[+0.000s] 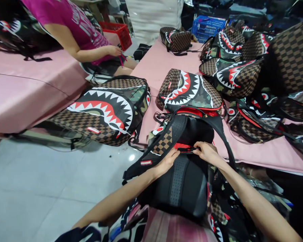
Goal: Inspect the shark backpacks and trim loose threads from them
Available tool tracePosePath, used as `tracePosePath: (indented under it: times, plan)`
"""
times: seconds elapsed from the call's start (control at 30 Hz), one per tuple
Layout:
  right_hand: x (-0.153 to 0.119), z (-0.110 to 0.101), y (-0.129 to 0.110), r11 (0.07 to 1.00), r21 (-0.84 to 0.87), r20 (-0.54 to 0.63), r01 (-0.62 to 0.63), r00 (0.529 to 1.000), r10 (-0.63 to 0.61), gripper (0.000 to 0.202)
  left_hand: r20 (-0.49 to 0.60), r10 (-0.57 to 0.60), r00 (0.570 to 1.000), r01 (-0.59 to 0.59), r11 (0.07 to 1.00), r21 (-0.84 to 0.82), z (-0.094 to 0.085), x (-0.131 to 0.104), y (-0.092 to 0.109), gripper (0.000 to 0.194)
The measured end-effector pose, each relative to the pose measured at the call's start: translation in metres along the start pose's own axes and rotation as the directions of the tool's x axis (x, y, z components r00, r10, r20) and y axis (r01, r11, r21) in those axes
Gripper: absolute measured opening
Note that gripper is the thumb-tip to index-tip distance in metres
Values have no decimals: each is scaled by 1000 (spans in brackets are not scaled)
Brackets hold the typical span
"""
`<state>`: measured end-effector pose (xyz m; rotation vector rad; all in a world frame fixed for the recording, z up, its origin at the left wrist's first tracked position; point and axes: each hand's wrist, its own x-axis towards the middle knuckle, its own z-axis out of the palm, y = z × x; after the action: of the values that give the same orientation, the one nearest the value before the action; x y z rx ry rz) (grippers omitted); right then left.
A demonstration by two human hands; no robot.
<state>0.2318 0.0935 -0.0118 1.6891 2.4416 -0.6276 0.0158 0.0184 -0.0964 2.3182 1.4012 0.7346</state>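
A backpack [189, 188] lies with its black padded back facing up, its lower end against my lap and its upper part on the pink table. Across its back runs a pocket opening with red lining and a black zipper edge. My left hand [168, 162] pinches the left end of that edge, beside a checkered shoulder strap [164, 141]. At the right end, my right hand [206, 153] has its fingertips closed on the same edge. Just beyond lies another backpack [189, 89] with a shark-mouth print, front side up.
To the left, a shark-print backpack [103, 111] overhangs the pink table [147, 72]. Several more bags [232, 75] crowd the right side. A person in a pink shirt [75, 30] sits across at the left. A red crate [118, 33] and a blue crate [208, 28] stand behind.
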Motion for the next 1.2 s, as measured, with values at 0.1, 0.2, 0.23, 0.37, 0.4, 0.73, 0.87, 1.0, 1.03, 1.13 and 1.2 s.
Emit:
tracePosePath:
  times: [0.1,0.2,0.23,0.37,0.4,0.73,0.87,1.0,1.03,1.13,1.2]
  plan:
    - [15,-3,-5,999,12,72,-39,997,38,20,20,25,1000,-25,999,44,-5,5,-2,42]
    - [25,-4,-12,996,-1,123,-88,989,88,19,16,33,999,-34,998,62,-9,7,-4,44]
    - [27,-3,-14,995,-2,130,-97,987,96,19,14,31,999,-32,997,72,-9,6,-5,43]
    - [32,2,-20,995,42,105,-85,991,80,19,-7,13,1000,-13,997,79,-7,5,-9,40]
    - [32,4,-20,995,61,85,-81,993,76,19,-15,8,1000,-7,997,73,-6,5,-10,40]
    - [38,-1,8,863,-393,-261,318,861,-436,24,-24,14,1000,-12,996,90,-10,17,-10,36]
    - [50,-6,9,746,-520,-156,415,813,-561,25,-4,11,1000,-11,989,149,-12,21,-7,33]
    - [59,-9,4,715,-560,-120,419,812,-571,22,-37,-1,999,5,994,109,-9,24,-8,29]
    - [61,-9,3,710,-564,-106,423,815,-570,21,-43,-9,999,13,997,82,-7,24,-9,28]
    - [64,-12,1,693,-565,-53,448,818,-572,23,-42,-18,999,19,1000,17,-4,24,-11,29]
    - [64,-13,3,711,-542,-53,448,826,-561,23,-40,-13,999,14,1000,9,-2,24,-12,30]
